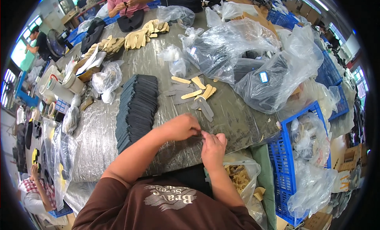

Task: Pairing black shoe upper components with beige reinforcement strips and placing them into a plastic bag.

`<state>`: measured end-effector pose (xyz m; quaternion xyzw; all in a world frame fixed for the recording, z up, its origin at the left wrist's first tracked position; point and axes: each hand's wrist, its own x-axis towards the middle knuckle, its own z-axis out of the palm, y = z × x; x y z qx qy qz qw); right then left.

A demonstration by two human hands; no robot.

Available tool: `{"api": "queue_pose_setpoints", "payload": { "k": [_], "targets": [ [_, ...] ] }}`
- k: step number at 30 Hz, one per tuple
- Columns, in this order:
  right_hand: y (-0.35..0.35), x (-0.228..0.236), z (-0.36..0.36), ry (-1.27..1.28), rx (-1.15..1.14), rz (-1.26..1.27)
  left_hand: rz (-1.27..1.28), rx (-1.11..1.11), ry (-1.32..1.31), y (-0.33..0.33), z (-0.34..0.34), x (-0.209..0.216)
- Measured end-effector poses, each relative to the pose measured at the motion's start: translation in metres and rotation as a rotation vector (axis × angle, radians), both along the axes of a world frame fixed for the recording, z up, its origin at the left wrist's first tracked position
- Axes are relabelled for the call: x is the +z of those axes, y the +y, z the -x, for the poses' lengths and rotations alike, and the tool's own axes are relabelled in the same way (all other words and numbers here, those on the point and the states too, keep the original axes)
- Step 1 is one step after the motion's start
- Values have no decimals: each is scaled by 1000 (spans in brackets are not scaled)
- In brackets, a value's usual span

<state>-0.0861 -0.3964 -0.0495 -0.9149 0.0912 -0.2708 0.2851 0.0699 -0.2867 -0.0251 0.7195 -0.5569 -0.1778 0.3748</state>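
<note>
My left hand and my right hand meet just above the table's near edge. Fingers of both are pinched together, and between them is something small and dark, mostly hidden. Beyond my hands lies a loose pile of flat, round-ended strips: several grey strips and several tan strips, some overlapping. Left of these, beside my left forearm, a long row of dark fabric pieces leans in overlapping layers.
The table has a shiny covering. Clear bags of dark pieces crowd the far right. A blue crate stands right, beside a bag of tan scraps. White tubs stand left. Across the table a person in pink handles a dark piece.
</note>
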Motion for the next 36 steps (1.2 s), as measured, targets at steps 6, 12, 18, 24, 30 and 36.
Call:
{"api": "queue_pose_setpoints", "payload": {
  "k": [6,12,18,24,30,36],
  "targets": [
    [-1,-9,-4,11,76,58,-4,68,-594,-47,-21,8],
    [2,-9,-3,-26,81,-8,-330,-128,-747,-59,-29,9],
    [6,-15,-4,-86,-82,-107,-187,-218,-502,-36,-7,2],
    [2,-15,-3,-69,-52,-15,-28,-87,91,-9,-6,5],
    [4,-5,-4,-78,-27,154,17,268,122,1,-6,7],
    [2,-7,-4,-11,59,48,289,464,-399,-15,5,5]
  ]
}}
